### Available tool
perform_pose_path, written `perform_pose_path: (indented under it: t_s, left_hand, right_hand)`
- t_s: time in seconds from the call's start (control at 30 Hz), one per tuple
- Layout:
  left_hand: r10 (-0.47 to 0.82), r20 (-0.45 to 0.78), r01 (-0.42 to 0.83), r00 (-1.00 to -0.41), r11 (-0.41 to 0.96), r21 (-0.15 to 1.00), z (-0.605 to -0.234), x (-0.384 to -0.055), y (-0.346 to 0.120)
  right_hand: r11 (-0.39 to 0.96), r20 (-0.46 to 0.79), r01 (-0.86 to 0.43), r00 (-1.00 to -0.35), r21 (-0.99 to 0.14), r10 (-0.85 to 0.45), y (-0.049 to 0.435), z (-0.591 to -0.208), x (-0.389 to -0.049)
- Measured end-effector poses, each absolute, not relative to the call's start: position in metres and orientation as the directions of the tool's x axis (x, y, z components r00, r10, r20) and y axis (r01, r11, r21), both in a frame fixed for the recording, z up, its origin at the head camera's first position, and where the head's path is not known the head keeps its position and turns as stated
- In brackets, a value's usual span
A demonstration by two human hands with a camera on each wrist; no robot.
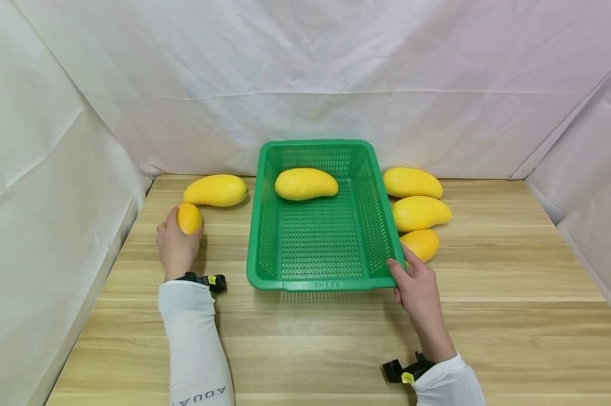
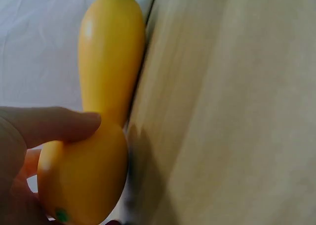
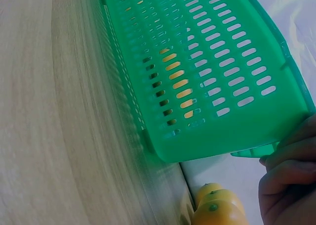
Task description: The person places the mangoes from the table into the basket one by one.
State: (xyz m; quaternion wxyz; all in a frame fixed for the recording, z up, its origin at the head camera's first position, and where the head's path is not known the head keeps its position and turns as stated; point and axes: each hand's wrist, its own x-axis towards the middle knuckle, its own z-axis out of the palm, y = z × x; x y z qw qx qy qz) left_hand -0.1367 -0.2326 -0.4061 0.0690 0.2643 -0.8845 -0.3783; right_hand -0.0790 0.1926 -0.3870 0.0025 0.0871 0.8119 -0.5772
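My left hand (image 1: 177, 251) grips a yellow mango (image 1: 189, 219) at the left, its thumb (image 2: 69, 123) lying across the skin in the left wrist view. Just behind, a second mango (image 1: 216, 190) lies lengthwise on the table, overlapped by the held one in the left wrist view. My right hand (image 1: 418, 287) holds the green plastic basket (image 1: 323, 285) by its front right corner, thumb over the rim and fingers underneath. One mango (image 1: 305, 184) lies crosswise in the back of the basket. Through the slots in the right wrist view, some yellow shows.
Three more mangoes, a back one (image 1: 413, 182), a middle one (image 1: 421, 213) and a front one (image 1: 422, 244), lie along the basket's right side, the front one partly hidden. White cloth (image 1: 315, 124) hangs behind and beside the wooden table (image 1: 305, 349).
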Motion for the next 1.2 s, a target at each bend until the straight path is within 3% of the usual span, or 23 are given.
perform_pose_path:
  t_s: [0.47, 0.83, 1.2]
  left_hand:
    - [-0.453, -0.01, -0.26, -0.891, 0.494, 0.83, -0.362, -0.133, -0.217]
    - [-0.464, 0.172, -0.059, -0.869, 0.442, 0.895, -0.312, -0.119, -0.192]
    - [-0.414, 0.351, 0.14, -0.84, 0.459, 0.877, -0.259, -0.091, -0.146]
  right_hand:
    - [0.327, -0.112, 0.152, -0.984, -0.932, 0.14, 0.193, -0.387, -0.079]
    - [0.308, -0.101, 0.137, -0.987, -0.941, 0.127, 0.193, -0.385, -0.079]
    - [0.302, -0.109, 0.144, -0.985, -0.942, 0.132, 0.188, -0.374, -0.076]
